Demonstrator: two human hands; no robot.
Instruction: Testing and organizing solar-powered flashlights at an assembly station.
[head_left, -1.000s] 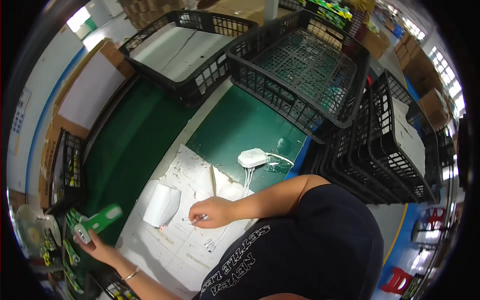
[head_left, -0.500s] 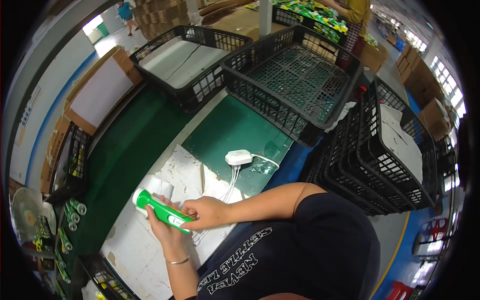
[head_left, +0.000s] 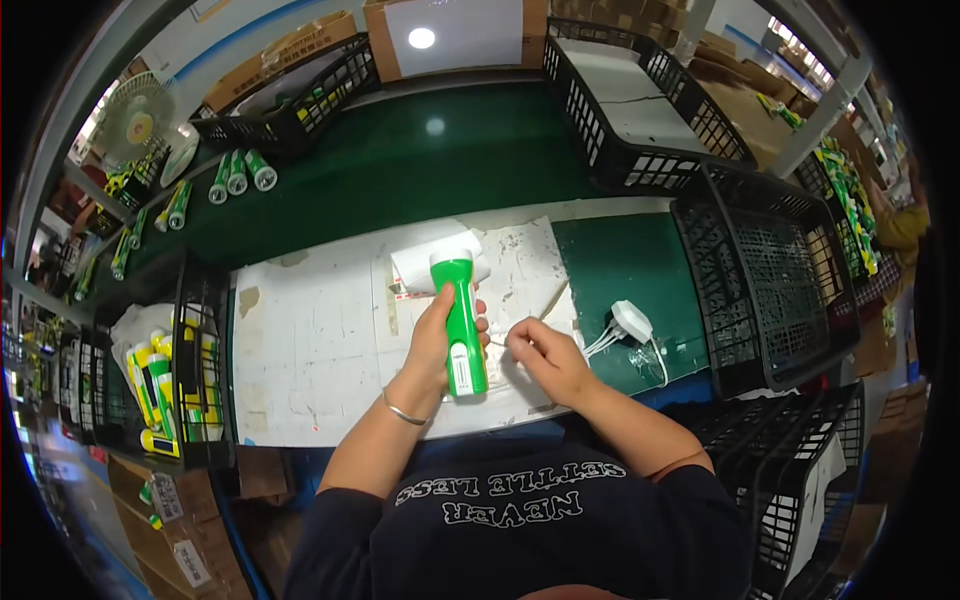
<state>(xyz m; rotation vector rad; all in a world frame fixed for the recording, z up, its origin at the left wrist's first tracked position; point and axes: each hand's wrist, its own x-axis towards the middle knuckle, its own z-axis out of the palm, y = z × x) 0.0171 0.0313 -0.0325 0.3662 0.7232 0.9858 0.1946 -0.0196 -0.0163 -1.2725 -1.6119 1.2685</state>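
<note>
A green flashlight (head_left: 461,318) with a white head and a white panel near its tail stands out over the white work board. Wrapped round its body is my left hand (head_left: 432,342), thumb along the near side. My right hand (head_left: 550,362) is a short way to the right, apart from the flashlight, with thumb and fingers pinched together. Something thin shows at its fingertips, too small to name. Beyond the flashlight's head lies a curled white sheet (head_left: 412,264). A white plug hub (head_left: 631,321) with several white cables sits right of my right hand.
Left, a black crate (head_left: 205,375) holds yellow and green flashlights. Several flashlights (head_left: 237,175) lie on the green bench (head_left: 400,140) at far left. Black crates (head_left: 640,180) stand at far right, with more stacked crates (head_left: 790,440) near my right elbow. A fan (head_left: 138,120) is at upper left.
My view has swung left, so the bench now lies straight ahead. My right hand has come away from the flashlight's tail. The flashlight, still in my left hand, now points away from me.
</note>
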